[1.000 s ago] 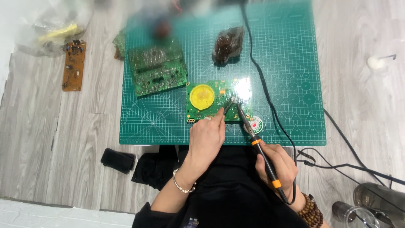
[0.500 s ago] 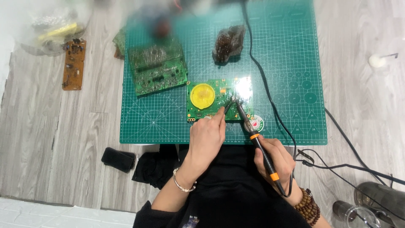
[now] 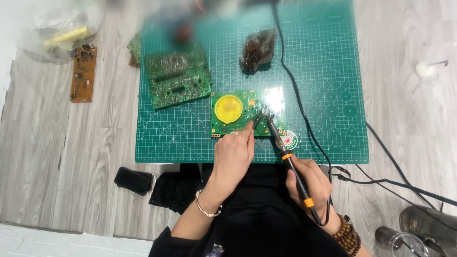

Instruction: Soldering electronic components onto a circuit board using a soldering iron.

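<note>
Grey wood flooring (image 3: 85, 157) carries a green cutting mat (image 3: 190, 138), and we work seated at its near edge. Compared with the frame half a second back, we note almost no change: the soldering iron (image 3: 288, 159) lies at nearly the same slant and both hands sit as they did.

Our right hand (image 3: 312, 183) is closed around the iron's black handle, near its orange ring, with the tip reaching up-left onto the small green circuit board (image 3: 247, 112). Our left hand (image 3: 234, 154) is pinched shut on thin tweezers (image 3: 257, 121), whose points meet the board just beside the iron's tip. The board lies flat on the mat directly ahead of both hands, its yellow disc (image 3: 228, 108) to the left of the contact point.

A larger green board (image 3: 178, 78) lies up-left on the mat, a brown lump (image 3: 257, 47) sits beyond, and an orange board (image 3: 82, 74) rests on the floor well apart. The black cord (image 3: 295, 95) crosses the mat on the right.
</note>
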